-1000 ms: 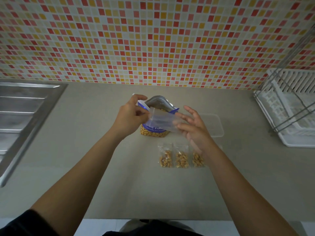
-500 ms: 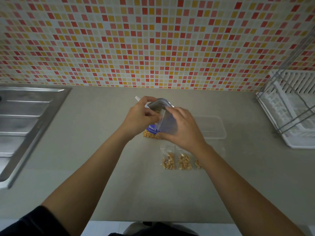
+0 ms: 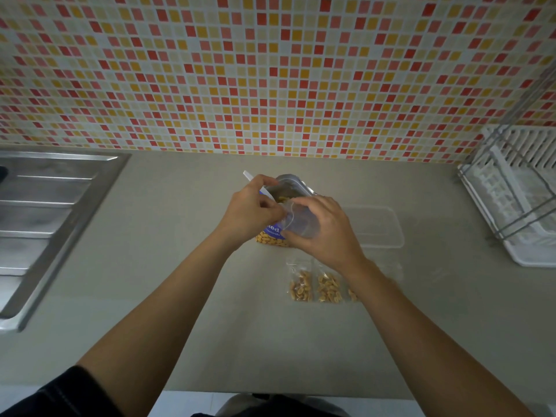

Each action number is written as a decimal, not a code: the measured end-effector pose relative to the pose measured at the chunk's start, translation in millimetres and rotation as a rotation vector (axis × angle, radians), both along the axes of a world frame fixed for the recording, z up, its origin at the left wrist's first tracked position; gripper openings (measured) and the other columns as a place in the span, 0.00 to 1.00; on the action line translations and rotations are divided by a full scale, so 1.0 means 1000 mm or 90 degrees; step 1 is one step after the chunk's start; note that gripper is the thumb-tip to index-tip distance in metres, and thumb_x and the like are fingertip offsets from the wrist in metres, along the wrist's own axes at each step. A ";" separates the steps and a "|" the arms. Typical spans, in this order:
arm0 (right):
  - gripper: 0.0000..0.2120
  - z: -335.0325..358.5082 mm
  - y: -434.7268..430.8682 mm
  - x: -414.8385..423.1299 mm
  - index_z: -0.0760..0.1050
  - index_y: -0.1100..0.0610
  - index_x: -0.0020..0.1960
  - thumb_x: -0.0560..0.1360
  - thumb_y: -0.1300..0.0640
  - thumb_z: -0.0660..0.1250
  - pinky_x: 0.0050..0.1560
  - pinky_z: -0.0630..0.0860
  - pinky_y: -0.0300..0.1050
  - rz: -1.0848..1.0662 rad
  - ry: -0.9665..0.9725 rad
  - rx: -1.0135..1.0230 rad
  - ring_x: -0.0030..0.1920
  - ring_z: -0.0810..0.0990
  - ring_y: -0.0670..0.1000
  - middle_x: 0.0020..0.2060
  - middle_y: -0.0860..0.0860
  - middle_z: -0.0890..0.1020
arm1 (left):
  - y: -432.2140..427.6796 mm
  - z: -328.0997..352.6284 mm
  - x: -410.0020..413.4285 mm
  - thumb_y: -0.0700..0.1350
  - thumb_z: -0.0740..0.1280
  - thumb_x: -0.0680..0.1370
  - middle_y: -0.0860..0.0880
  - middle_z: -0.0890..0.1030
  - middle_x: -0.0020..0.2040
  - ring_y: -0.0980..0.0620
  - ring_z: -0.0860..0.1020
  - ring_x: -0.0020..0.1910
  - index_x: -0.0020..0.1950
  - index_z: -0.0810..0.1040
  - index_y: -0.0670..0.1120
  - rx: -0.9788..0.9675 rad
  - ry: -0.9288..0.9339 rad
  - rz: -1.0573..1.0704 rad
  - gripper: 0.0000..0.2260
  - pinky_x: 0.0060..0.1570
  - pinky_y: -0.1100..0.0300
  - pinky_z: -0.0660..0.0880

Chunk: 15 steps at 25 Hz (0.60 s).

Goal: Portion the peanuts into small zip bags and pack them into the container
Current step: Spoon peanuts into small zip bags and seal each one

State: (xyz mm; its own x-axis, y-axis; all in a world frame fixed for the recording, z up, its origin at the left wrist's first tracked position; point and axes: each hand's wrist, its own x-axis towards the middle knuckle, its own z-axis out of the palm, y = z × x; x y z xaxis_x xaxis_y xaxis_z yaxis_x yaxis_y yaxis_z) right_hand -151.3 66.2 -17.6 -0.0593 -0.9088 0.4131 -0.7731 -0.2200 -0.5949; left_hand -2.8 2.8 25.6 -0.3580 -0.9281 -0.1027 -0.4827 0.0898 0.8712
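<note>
My left hand (image 3: 251, 213) pinches one lip of the empty zip bag (image 3: 301, 224) between thumb and fingertips. My right hand (image 3: 326, 233) curls round the bag from the other side, thumb at its lower edge, so both hands grip the same clear bag. The bag hangs in the air, its rim just in front of the peanut pack (image 3: 288, 189). That pack stands upright on the counter (image 3: 150, 266) with its foil top gaping, directly behind my knuckles; whether they touch it I cannot tell. A narrow white piece (image 3: 247, 175) pokes out past my left hand; I cannot tell what it is.

Just right of my right hand lies the clear container (image 3: 397, 233), low and flat, its near edge beside my wrist. Nearer to me, three filled bags (image 3: 301, 285) lie in a row, side by side, the rightmost one half hidden under my right forearm.

The steel drainboard (image 3: 54, 212) borders the counter on the left, well apart from my hands, with bare grey surface between. On the far right the white dish rack (image 3: 517, 203) sits against the tiled wall (image 3: 270, 70), with bare counter between it and the container. Bare counter also stretches under my forearms to the counter's front edge.
</note>
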 end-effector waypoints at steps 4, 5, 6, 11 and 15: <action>0.22 0.001 -0.002 0.000 0.76 0.54 0.57 0.65 0.49 0.74 0.51 0.64 0.28 -0.005 -0.020 0.009 0.51 0.74 0.47 0.50 0.48 0.80 | -0.003 0.001 -0.001 0.38 0.69 0.70 0.53 0.81 0.31 0.58 0.78 0.34 0.53 0.76 0.48 -0.023 -0.013 -0.019 0.13 0.35 0.67 0.73; 0.22 0.000 -0.002 -0.001 0.75 0.54 0.57 0.65 0.49 0.74 0.51 0.65 0.28 -0.006 -0.029 0.013 0.51 0.75 0.46 0.51 0.47 0.80 | -0.003 0.000 -0.001 0.39 0.69 0.71 0.52 0.81 0.32 0.58 0.79 0.34 0.52 0.77 0.47 -0.027 -0.008 -0.027 0.11 0.36 0.67 0.74; 0.24 -0.001 -0.003 -0.001 0.75 0.54 0.58 0.65 0.49 0.75 0.51 0.66 0.29 -0.005 -0.038 0.019 0.52 0.75 0.46 0.52 0.47 0.80 | -0.004 -0.002 0.000 0.39 0.69 0.71 0.51 0.82 0.33 0.57 0.80 0.35 0.50 0.78 0.47 -0.033 0.001 -0.038 0.09 0.38 0.65 0.76; 0.26 -0.003 -0.002 -0.001 0.74 0.53 0.59 0.64 0.48 0.76 0.52 0.65 0.25 0.010 -0.057 0.026 0.52 0.75 0.43 0.53 0.47 0.80 | -0.009 -0.009 0.000 0.40 0.70 0.73 0.52 0.81 0.32 0.62 0.78 0.30 0.42 0.81 0.46 -0.119 -0.014 -0.063 0.02 0.39 0.68 0.77; 0.25 -0.002 -0.003 -0.002 0.75 0.54 0.58 0.64 0.48 0.76 0.51 0.67 0.26 0.013 -0.048 0.025 0.51 0.75 0.43 0.52 0.47 0.80 | -0.008 -0.009 -0.003 0.40 0.68 0.73 0.50 0.81 0.34 0.57 0.78 0.33 0.42 0.81 0.45 -0.141 -0.051 -0.066 0.03 0.39 0.66 0.76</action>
